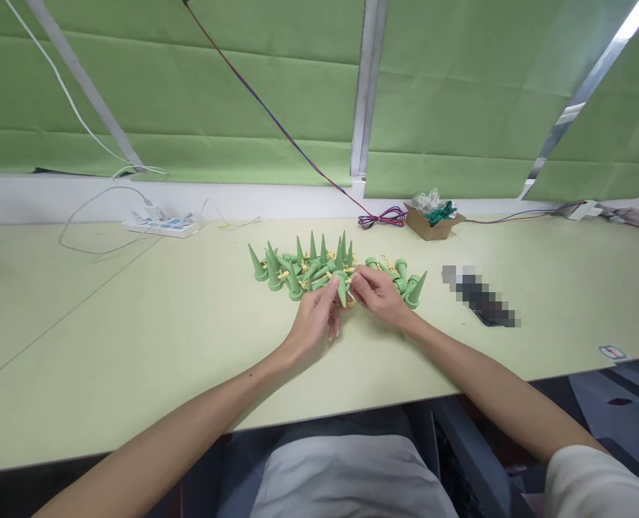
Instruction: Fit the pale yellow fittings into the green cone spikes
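Note:
My left hand [315,314] is closed on a green plastic cone [342,289], whose narrow tip points down toward me. Close on its right, my right hand [378,293] pinches at the cone's side, where a small yellow piece [351,273] partly shows between the fingers. Behind both hands spreads a pile of similar green cones [273,270], some upright and some lying on their sides. Small yellow pieces [283,275] are scattered among them. More cones [415,291] stand and lie just beyond my right hand.
A white power strip [162,226] with cables sits at the back left. Near the wall at the back right are a coiled red-blue cable [382,217] and a small cardboard box [432,229]. A dark, pixelated object [484,298] lies on the pale table [201,345] to the right.

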Motion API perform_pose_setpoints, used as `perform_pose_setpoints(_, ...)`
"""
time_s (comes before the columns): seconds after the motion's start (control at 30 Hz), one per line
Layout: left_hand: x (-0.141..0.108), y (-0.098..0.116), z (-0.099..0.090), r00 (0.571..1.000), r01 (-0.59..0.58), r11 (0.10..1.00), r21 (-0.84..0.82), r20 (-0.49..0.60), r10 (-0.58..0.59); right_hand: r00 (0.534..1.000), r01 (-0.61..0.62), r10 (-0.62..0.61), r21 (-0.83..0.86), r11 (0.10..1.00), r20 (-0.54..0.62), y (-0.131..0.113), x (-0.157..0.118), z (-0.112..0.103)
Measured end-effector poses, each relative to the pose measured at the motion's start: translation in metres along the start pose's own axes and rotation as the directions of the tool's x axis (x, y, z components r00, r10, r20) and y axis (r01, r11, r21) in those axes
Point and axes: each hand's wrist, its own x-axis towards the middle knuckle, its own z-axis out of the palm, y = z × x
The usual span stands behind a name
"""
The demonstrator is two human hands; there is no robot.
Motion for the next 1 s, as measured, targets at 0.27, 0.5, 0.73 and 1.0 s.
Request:
perform_pose_setpoints(0.27,-0.002,0.002,0.000,0.997,-0.068,0.996,0.055,0.034,0.067,1.000,-0.028,0.028,0.056,0.998,0.012,0.000,0.000,-0.002)
perform_pose_setpoints(0.5,-0.002,-0.001,-0.002,0.991,-0.135,0.977,0.163,0.040,0.130,0.999,-0.047,0.045,0.103,0.994,0.023,-0.001,0.001,-0.001)
perform_pose_setpoints(0.73,-0.003,-0.007,0.000,0.977,-0.214,0.945,0.248,0.051,0.208,0.995,-0.104,0.103,0.192,0.976,0.016,-0.005,0.001,0.000)
perform_pose_setpoints(1.0,0.000,-0.011,0.001,0.936,-0.322,0.858,0.401,-0.001,0.352,0.992,-0.127,0.128,0.072,0.989,-0.018,0.000,0.002,0.001)
